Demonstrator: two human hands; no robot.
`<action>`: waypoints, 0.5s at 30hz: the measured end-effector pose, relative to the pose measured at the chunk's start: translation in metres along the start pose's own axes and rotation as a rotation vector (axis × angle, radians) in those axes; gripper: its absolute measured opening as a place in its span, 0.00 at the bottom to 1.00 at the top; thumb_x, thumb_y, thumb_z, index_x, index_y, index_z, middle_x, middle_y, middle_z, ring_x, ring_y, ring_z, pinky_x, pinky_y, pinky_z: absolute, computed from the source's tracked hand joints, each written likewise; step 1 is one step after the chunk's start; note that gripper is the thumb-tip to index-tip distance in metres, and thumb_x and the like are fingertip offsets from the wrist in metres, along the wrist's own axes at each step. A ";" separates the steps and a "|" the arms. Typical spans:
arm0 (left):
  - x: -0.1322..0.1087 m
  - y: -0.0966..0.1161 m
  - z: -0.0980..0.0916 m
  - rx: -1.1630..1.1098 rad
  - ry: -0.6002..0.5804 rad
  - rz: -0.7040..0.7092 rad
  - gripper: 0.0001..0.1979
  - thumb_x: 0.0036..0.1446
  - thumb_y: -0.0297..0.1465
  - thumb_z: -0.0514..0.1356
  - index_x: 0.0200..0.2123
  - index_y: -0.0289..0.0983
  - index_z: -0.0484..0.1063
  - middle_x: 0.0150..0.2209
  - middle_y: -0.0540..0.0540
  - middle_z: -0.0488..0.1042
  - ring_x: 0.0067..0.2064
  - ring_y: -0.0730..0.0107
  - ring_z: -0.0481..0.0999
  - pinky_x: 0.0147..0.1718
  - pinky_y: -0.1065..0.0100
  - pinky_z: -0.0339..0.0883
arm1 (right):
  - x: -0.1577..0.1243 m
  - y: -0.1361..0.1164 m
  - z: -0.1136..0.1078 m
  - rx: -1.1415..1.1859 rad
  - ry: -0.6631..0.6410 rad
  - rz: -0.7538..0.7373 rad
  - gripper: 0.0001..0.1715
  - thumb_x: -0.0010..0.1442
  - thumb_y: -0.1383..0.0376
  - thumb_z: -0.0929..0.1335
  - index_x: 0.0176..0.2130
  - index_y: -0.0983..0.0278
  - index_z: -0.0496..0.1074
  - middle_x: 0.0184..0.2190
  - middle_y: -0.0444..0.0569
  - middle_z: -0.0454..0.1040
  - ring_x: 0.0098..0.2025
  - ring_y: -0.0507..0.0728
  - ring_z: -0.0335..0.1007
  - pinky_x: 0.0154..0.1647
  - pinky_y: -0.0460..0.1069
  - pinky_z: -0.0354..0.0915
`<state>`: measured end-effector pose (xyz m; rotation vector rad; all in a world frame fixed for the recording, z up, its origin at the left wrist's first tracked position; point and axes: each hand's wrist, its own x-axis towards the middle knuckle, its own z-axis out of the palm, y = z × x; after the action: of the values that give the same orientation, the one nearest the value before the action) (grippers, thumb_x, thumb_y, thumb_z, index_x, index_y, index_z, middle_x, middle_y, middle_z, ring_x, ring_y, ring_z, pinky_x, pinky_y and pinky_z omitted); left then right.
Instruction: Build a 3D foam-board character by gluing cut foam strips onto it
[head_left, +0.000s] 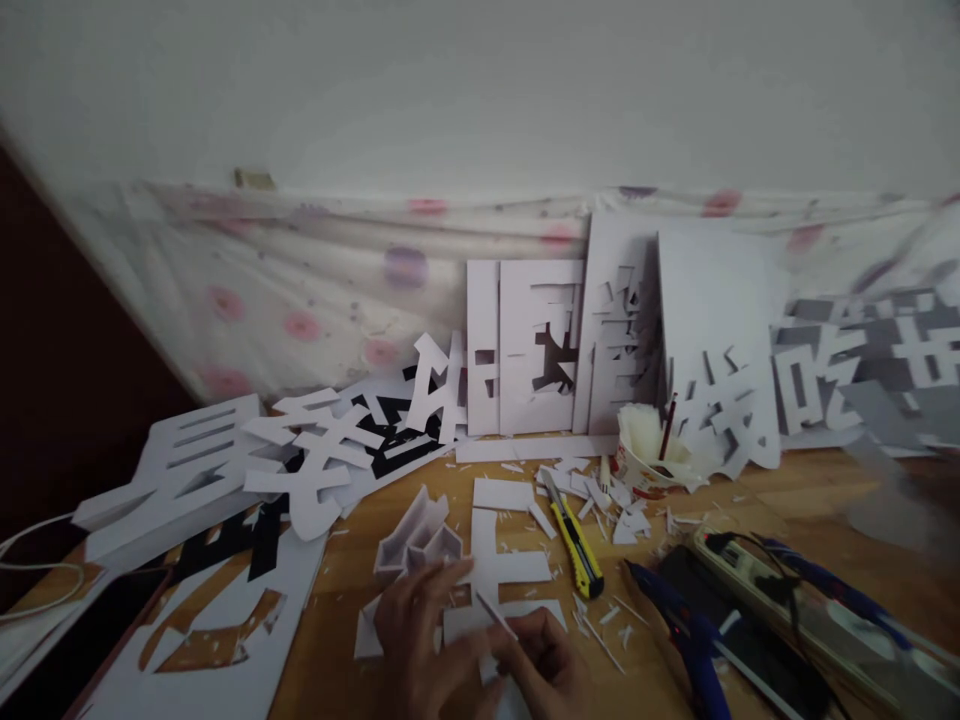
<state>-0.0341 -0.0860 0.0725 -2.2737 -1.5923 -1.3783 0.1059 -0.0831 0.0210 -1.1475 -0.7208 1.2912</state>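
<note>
My right hand [546, 662] pinches a thin white foam-board strip [496, 614] at the bottom middle, its tip pointing up and to the left. Close beside it, my left hand [424, 632] is slightly blurred, with thumb and fingers apart and nothing seen between them. Under and ahead of the hands lies a flat white cut-out character [487, 560], partly covered by them. A raised white character with standing side walls [420, 535] sits just beyond my left fingers. To the right of the cut-out rests a yellow utility knife [577, 540].
Blue glue guns [686, 630] and a power strip [780, 600] with cords lie at right. A paper cup [649, 460] holds a pencil, with white scraps [592, 490] around it. Cut-out letters [322, 455] pile up at left; foam boards [540, 350] lean at the back.
</note>
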 end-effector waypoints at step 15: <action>0.056 -0.044 -0.010 0.107 0.142 -0.029 0.16 0.58 0.33 0.63 0.51 0.42 0.73 0.41 0.46 0.82 0.49 0.59 0.78 0.59 0.50 0.58 | 0.020 -0.020 -0.033 0.154 0.165 0.036 0.29 0.38 0.47 0.80 0.34 0.61 0.75 0.27 0.45 0.80 0.22 0.51 0.70 0.24 0.45 0.66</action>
<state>-0.0703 -0.0293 0.0977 -2.0519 -1.6193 -1.3901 0.1469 -0.0697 0.0259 -1.1308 -0.4731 1.2431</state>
